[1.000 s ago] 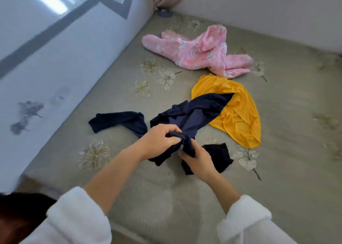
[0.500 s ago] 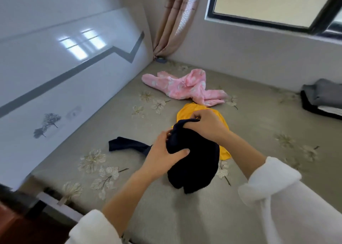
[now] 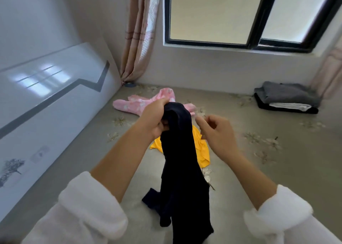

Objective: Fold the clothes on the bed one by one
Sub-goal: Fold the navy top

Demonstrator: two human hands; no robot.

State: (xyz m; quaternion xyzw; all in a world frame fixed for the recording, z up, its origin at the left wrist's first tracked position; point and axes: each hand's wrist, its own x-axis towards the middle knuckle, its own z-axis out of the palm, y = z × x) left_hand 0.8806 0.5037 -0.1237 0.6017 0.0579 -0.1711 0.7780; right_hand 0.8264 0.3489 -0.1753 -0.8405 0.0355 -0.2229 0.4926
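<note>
Navy garment (image 3: 181, 151) is now hanging over the bed (image 3: 281, 171).
Left hand (image 3: 156, 117) is gripping its top; right hand (image 3: 217, 132), released, is hovering curled, empty.

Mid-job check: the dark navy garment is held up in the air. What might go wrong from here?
Only the left hand grips the dark navy fabric garment; the right hand seems to hold nothing, so it may slip or twist.
It hangs bunched, low over the beige bed sheet and the yellow fabric garment, and might drag that along.
</note>
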